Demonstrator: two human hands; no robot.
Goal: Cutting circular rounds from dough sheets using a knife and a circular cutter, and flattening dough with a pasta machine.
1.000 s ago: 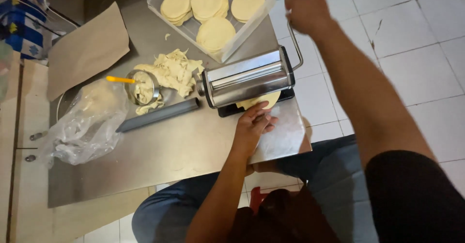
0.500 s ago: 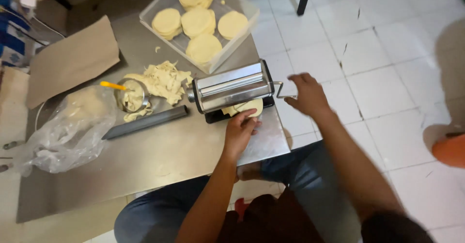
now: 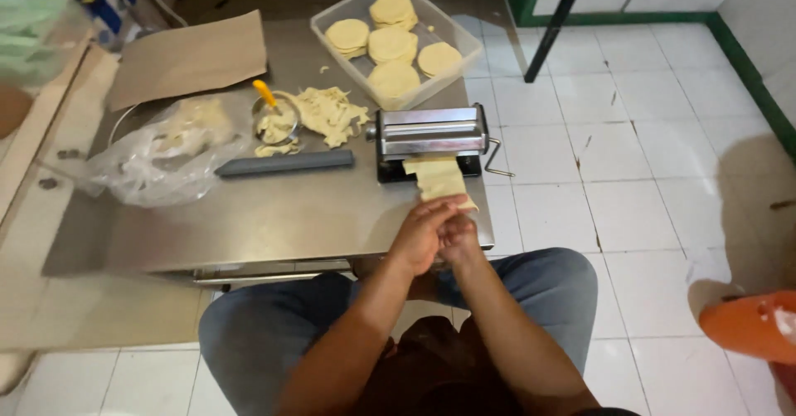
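Two hands at the near edge of the steel tabletop (image 3: pixel 249 217): left hand (image 3: pixel 421 235) and right hand (image 3: pixel 458 235) side by side, fingers closed on the free end of a pale dough sheet (image 3: pixel 437 177). The sheet runs from the underside of the chrome hand-crank pasta roller (image 3: pixel 431 136) to the hands, lying flat on the tabletop. A moment earlier the right hand was on the crank handle (image 3: pixel 496 157) and only the left hand was under the roller; the crank now stands unheld and both hands share the sheet. Behind the roller: clear plastic tub (image 3: pixel 468 38) of stacked dough rounds. To the left: heap of dough scraps (image 3: pixel 330 116), small metal bowl (image 3: pixel 275 117) with a yellow-handled tool, dark grey bar (image 3: pixel 284 164), crumpled plastic bag (image 3: pixel 174 146), brown paper sheet (image 3: pixel 189 58).
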